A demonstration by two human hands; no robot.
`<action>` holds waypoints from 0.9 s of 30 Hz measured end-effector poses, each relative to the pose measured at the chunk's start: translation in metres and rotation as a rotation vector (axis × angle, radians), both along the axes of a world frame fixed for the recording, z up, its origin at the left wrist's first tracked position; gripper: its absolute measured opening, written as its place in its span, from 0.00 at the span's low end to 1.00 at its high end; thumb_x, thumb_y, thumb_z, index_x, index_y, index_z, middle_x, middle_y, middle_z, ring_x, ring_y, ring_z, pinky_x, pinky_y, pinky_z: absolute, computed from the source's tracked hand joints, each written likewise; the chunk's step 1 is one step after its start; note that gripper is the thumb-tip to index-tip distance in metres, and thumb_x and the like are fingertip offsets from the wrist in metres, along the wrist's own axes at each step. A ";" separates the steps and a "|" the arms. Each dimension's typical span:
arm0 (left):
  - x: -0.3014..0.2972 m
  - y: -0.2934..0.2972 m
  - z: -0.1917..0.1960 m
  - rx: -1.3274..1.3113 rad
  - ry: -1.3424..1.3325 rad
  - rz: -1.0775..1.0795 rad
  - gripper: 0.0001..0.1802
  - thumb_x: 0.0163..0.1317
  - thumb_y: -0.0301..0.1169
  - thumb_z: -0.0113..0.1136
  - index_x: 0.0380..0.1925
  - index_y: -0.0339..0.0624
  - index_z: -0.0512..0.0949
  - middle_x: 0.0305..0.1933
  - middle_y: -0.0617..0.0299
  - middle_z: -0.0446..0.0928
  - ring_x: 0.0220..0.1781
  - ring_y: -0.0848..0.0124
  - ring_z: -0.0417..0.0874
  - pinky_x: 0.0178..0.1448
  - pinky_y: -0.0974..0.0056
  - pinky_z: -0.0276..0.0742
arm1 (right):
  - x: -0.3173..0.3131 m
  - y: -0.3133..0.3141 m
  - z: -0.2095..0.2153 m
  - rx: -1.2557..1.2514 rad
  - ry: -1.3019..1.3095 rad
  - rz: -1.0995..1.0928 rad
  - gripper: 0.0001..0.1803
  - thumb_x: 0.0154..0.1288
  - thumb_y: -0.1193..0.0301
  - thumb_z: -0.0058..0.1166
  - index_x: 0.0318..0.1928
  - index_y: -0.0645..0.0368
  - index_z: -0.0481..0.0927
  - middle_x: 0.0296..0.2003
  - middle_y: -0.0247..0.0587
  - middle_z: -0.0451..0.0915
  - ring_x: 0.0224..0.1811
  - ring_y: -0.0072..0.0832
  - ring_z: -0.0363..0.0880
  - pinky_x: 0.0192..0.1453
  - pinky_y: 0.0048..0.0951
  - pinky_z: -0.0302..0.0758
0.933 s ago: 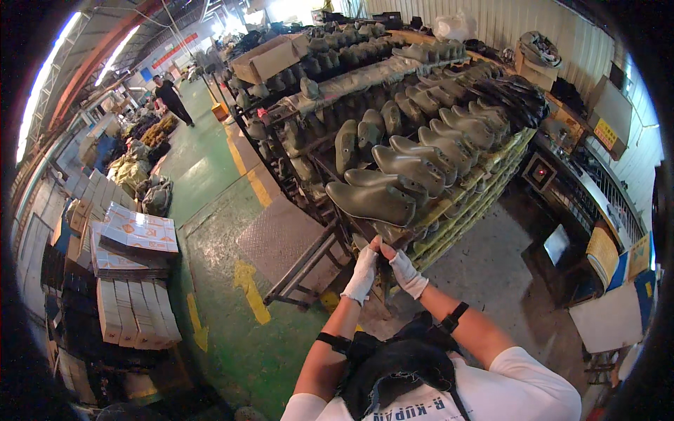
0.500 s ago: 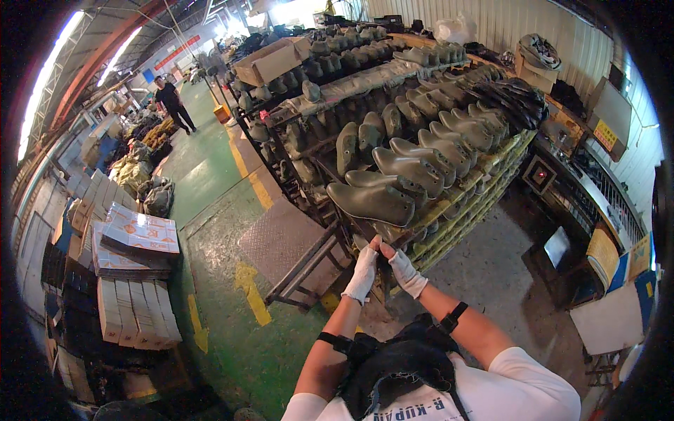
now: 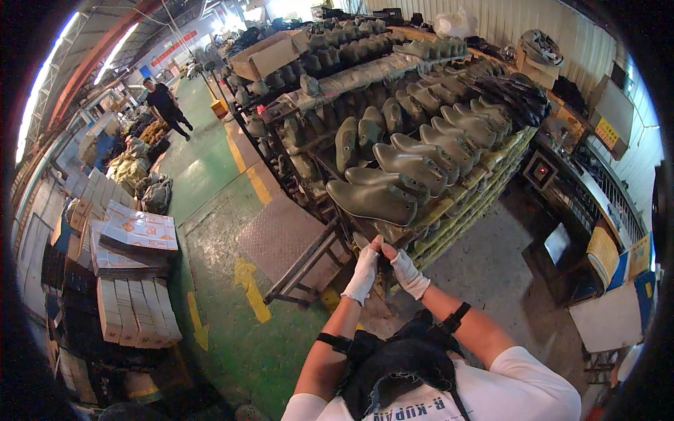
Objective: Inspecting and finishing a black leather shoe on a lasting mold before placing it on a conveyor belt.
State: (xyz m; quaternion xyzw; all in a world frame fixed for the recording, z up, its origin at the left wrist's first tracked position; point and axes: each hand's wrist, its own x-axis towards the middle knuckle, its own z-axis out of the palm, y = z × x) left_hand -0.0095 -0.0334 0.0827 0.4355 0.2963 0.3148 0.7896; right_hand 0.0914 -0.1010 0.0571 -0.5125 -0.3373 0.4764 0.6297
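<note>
Both gloved hands, left hand (image 3: 364, 272) and right hand (image 3: 408, 274), meet fingertip to fingertip, apparently pinching a small dark item (image 3: 383, 261) between them. Just above lies the nearest olive boot last (image 3: 372, 201), long axis left-right, on the rack (image 3: 463, 200).

We've one view only: head cam, wide fisheye, looking down & fwd from above our white-gloved hands, close at lower centre. It faces the tiered metal rack of olive-grey shoe lasts (image 3: 393, 168), green painted concrete floor (image 3: 210, 175) at left; edges bend toward rim.
</note>
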 end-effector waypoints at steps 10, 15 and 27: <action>0.001 0.006 -0.008 -0.054 0.042 -0.044 0.28 0.61 0.62 0.57 0.33 0.47 0.75 0.35 0.72 0.73 0.38 0.77 0.72 0.46 0.67 0.68 | 0.006 0.003 -0.032 0.092 -0.205 -0.005 0.25 0.75 0.58 0.42 0.63 0.61 0.73 0.59 0.41 0.77 0.62 0.31 0.74 0.66 0.31 0.68; -0.003 0.003 0.001 -0.025 0.089 -0.012 0.28 0.60 0.63 0.58 0.31 0.48 0.74 0.34 0.72 0.72 0.38 0.77 0.71 0.45 0.67 0.67 | 0.002 0.004 -0.014 -0.019 -0.053 -0.010 0.29 0.73 0.50 0.44 0.60 0.62 0.76 0.55 0.41 0.80 0.60 0.32 0.76 0.63 0.32 0.69; -0.001 0.012 -0.024 0.016 0.015 -0.062 0.28 0.63 0.63 0.55 0.30 0.48 0.75 0.32 0.72 0.73 0.36 0.77 0.72 0.43 0.68 0.66 | 0.003 0.001 -0.007 0.060 -0.109 0.073 0.31 0.75 0.50 0.43 0.63 0.64 0.72 0.60 0.34 0.74 0.63 0.23 0.69 0.69 0.28 0.62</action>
